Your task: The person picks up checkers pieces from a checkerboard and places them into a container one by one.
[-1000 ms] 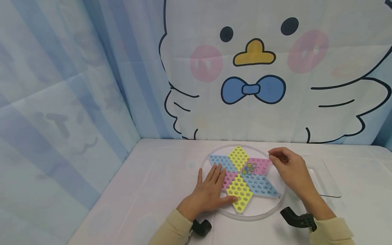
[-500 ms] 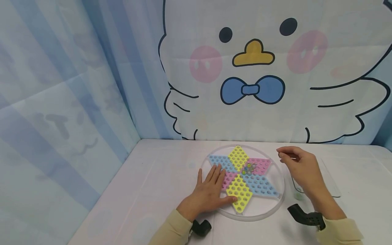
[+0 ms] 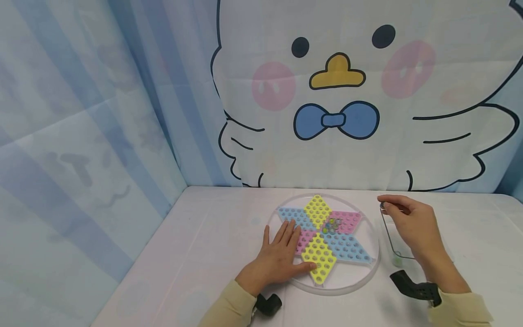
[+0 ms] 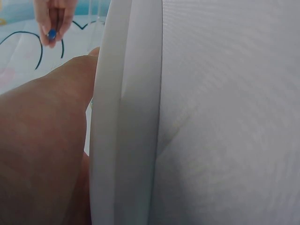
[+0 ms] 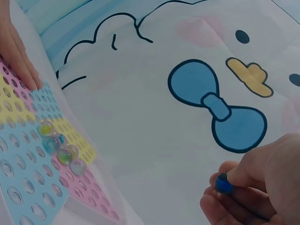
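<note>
A round Chinese checkers board point(image 3: 375, 268) with a yellow, blue and pink star full of holes lies on the table. My left hand point(image 3: 278, 256) rests flat on its left side, fingers spread. Between thumb and fingers, my right hand point(image 3: 416, 225) pinches a blue marble point(image 5: 224, 183), raised to the right of the board. The left wrist view also catches this blue marble point(image 4: 52, 33) in the distance. Several glass marbles point(image 5: 65, 156) sit clustered in holes near the star's centre, mostly on the pink point.
Beneath my right hand is a clear plastic tray point(image 3: 390, 238), partly hidden by the hand and forearm. A pale green round thing point(image 3: 397, 261), probably a marble, shows at its near left corner. A cartoon-printed cloth point(image 3: 335, 159) hangs behind the table.
My right hand has moved right, from the board's right edge to above the clear tray. The pale green round thing has come into view. My left hand has stayed put.
</note>
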A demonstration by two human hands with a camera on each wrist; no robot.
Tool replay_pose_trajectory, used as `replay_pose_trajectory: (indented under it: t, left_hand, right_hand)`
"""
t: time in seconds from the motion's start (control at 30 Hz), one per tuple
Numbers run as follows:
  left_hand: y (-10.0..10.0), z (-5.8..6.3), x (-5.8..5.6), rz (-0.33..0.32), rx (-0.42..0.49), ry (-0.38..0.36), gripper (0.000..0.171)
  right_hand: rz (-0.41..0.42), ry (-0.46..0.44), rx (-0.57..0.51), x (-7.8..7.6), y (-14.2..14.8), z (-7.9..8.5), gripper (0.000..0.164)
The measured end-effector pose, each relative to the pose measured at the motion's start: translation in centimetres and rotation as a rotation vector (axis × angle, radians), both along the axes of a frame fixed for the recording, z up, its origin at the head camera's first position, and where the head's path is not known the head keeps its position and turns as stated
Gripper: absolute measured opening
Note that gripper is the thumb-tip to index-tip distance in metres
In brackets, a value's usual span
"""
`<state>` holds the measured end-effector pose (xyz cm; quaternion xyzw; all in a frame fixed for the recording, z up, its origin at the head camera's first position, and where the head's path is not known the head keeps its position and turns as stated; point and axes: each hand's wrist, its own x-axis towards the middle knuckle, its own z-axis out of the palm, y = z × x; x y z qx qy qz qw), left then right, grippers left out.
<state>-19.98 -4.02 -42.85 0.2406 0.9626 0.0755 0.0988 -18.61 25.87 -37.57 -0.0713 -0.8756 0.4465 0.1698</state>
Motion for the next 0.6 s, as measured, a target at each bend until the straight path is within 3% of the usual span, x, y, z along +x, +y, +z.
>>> replay_pose_trajectory:
  t: [0.6]
  left_hand:
    - [0.0,-0.2,-0.1,-0.004,-0.005,0.013,0.101]
  right_hand:
    - [-0.038,-0.014,0.008,0.0,1.4,-0.3,0.034]
